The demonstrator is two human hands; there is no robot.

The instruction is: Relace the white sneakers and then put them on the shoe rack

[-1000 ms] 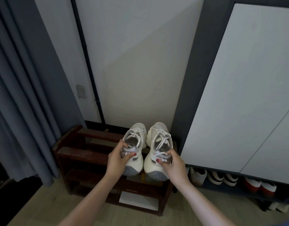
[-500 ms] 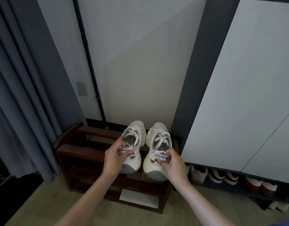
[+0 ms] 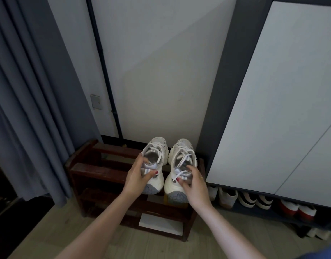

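Placing the laced pair on the rack, seen from my head camera. I hold 1 sneaker in each hand at the right end of the dark wooden shoe rack (image 3: pixel 97 167), toes pointing toward the wall (image 3: pixel 161 71). Both shoes show laces threaded through their eyelets, so I judge the relacing done and the placing to be the step in hand.

To do it well, I should lower both heels together until the soles sit flat across the top slats, keep the 2 shoes parallel and just beside each other, and tuck the loose lace ends inside the openings so none hang between the slats. I should release only once each sole is fully borne by the rack; whether they already rest on it I cannot tell, since my hands cover the heels.

My left hand (image 3: pixel 137 176) grips the heel collar of the left sneaker (image 3: pixel 155 154): the thumb curls over the back tab and the fingers wrap the outer side. My right hand (image 3: pixel 192 182) grips the heel of the right sneaker (image 3: pixel 183 156), fingertips hooked into the opening and the thumb pinching the tab beside a loose lace end. Neither hand is relaxed or spread. Other shoes stand on the low shelf (image 3: pixel 254 210) under the white cabinet (image 3: pixel 273 109) to the right.
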